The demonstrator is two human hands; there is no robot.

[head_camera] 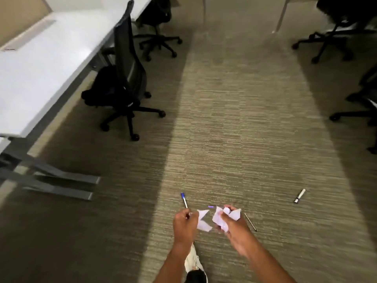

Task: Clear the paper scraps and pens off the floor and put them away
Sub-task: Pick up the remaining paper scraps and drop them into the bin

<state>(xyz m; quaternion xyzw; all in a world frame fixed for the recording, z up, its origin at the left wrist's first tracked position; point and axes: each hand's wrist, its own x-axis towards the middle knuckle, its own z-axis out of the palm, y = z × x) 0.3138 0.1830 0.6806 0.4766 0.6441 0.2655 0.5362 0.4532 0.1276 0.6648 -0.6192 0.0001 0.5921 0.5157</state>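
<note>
Head view looks down a carpeted floor (234, 129) with both bare arms reaching in from the bottom centre of the frame. Left hand (184, 220) has its grip closed around a blue-capped pen (184, 200), whose capped end sticks up and away from the knuckles, and white paper scraps (203, 219) show against its fingers; whether those scraps are pinched by this hand or lie on the carpet just beyond it cannot be told. Right hand (229, 220) has its grip closed on a crumpled wad of white paper (222, 215), with a small purple streak just above it. Just right of that hand a thin dark pen (250, 222) lies on the carpet, slanting down toward the right. Well apart, at lower right, a short silver-and-black marker (299, 195) also lies on the floor. A white tabletop (40, 64) fills the upper left, with a black office chair (124, 84) beside it and further chairs along the top and right edges.
</note>
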